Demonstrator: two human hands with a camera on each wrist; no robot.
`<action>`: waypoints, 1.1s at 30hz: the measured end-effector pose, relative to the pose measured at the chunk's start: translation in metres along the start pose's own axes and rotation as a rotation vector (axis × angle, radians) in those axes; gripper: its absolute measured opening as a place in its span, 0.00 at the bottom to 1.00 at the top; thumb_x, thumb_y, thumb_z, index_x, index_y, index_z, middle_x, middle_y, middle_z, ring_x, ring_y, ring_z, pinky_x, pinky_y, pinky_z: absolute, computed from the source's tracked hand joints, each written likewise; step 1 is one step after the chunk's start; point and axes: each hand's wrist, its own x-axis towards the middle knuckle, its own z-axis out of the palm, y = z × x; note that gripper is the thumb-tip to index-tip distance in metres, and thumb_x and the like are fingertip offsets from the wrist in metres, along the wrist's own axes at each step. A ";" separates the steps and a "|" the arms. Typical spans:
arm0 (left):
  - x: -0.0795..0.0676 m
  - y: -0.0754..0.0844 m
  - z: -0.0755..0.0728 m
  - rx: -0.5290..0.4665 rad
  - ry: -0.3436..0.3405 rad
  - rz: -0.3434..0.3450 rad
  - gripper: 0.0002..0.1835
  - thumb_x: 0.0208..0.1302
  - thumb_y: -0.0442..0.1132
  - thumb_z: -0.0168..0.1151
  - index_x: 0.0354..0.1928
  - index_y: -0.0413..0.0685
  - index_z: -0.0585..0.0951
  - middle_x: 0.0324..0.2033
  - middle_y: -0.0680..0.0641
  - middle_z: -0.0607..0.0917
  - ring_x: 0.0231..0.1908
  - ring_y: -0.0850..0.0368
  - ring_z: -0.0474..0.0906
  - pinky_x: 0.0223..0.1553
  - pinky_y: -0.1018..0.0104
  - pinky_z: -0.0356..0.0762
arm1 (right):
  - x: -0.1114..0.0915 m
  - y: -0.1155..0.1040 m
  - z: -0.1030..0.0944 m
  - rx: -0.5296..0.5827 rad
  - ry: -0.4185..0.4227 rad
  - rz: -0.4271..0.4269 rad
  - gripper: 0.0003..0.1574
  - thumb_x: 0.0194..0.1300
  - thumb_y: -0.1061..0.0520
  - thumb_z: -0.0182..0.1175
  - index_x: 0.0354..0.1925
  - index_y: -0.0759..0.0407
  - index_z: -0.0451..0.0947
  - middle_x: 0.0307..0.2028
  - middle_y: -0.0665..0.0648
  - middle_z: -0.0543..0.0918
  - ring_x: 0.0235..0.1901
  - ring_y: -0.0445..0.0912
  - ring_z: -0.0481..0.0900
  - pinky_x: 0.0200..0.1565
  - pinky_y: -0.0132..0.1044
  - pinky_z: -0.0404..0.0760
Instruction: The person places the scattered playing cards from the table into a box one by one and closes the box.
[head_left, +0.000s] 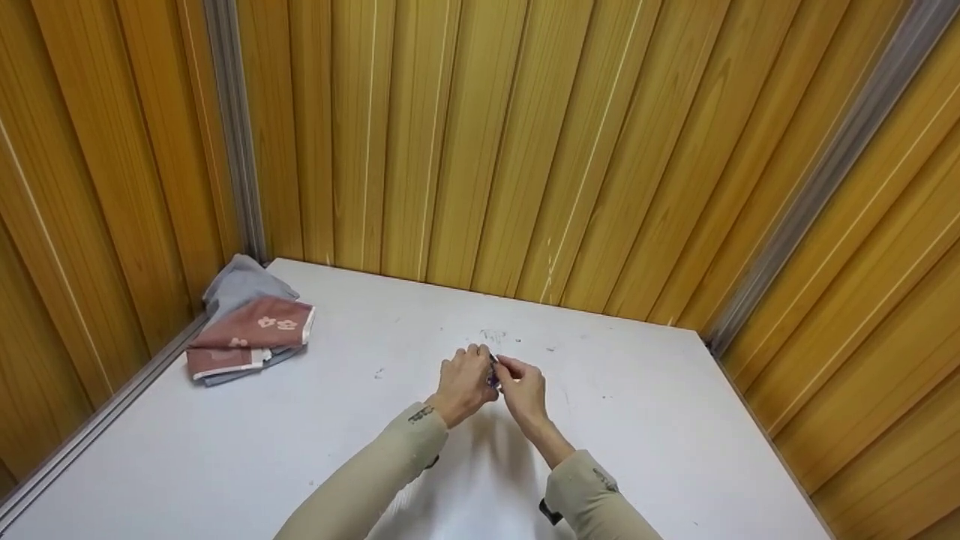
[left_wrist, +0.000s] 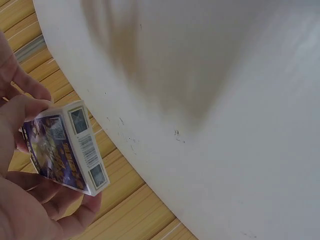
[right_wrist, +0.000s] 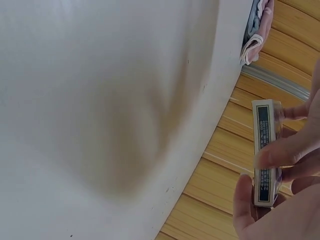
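A small purple-and-white printed card box (head_left: 493, 371) is held up over the table between the two hands. My left hand (head_left: 465, 381) grips it, fingers curled along its lower edge and thumb across the top in the left wrist view. There the box (left_wrist: 57, 150) shows a picture face and a white narrow side with a barcode. My right hand (head_left: 525, 391) pinches the box at its right side. In the right wrist view a thumb presses the narrow side of the box (right_wrist: 263, 125), which carries a dark printed panel. Its far face is hidden.
At the table's far left corner lies a folded dusty-red cloth (head_left: 262, 330) with white flowers, against a grey cloth (head_left: 247, 285). The white table (head_left: 637, 420) has small dark marks and is bounded by wood-patterned walls (head_left: 465, 150) behind and on both sides.
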 end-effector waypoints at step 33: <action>0.016 0.000 0.025 -0.059 -0.153 -0.231 0.29 0.41 0.55 0.69 0.41 0.44 0.76 0.30 0.44 0.80 0.32 0.50 0.77 0.34 0.57 0.77 | 0.040 0.001 -0.048 -0.276 0.040 -0.040 0.14 0.60 0.55 0.55 0.40 0.64 0.78 0.37 0.60 0.83 0.36 0.50 0.80 0.39 0.41 0.78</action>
